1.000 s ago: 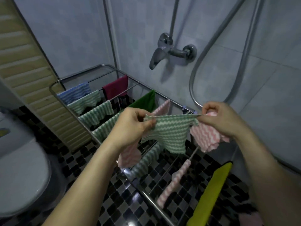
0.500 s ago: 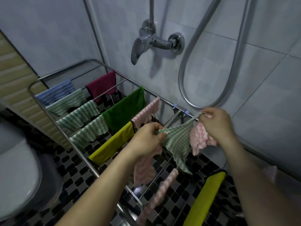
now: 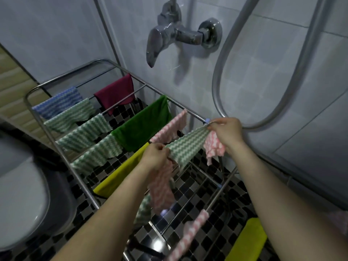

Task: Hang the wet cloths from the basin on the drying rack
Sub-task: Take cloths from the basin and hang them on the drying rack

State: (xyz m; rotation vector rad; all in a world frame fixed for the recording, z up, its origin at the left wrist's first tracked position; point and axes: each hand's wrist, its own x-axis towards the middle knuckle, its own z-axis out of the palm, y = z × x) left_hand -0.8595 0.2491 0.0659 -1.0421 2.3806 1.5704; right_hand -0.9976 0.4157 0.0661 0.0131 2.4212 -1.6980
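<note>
A green-and-white wavy cloth (image 3: 185, 146) is stretched between my hands over a rail of the steel drying rack (image 3: 62, 149). My left hand (image 3: 155, 157) pinches its near corner and also holds a pink-and-white cloth (image 3: 162, 189) that hangs below it. My right hand (image 3: 227, 133) pinches the far corner at the rack's far side rail and holds another pink-and-white cloth (image 3: 213, 147) bunched under the palm. The basin is out of view.
Blue, maroon, green, yellow and several striped cloths hang on the rack's farther rails. A pink striped cloth (image 3: 188, 236) and a yellow cloth (image 3: 246, 240) hang nearer. A tap (image 3: 165, 38) and shower hose (image 3: 235, 76) are on the wall, a toilet (image 3: 20, 196) at left.
My hands have moved forward and down with the green-and-white cloth, pulling it out flat along a rack rail. The view has tilted down and to the right.
</note>
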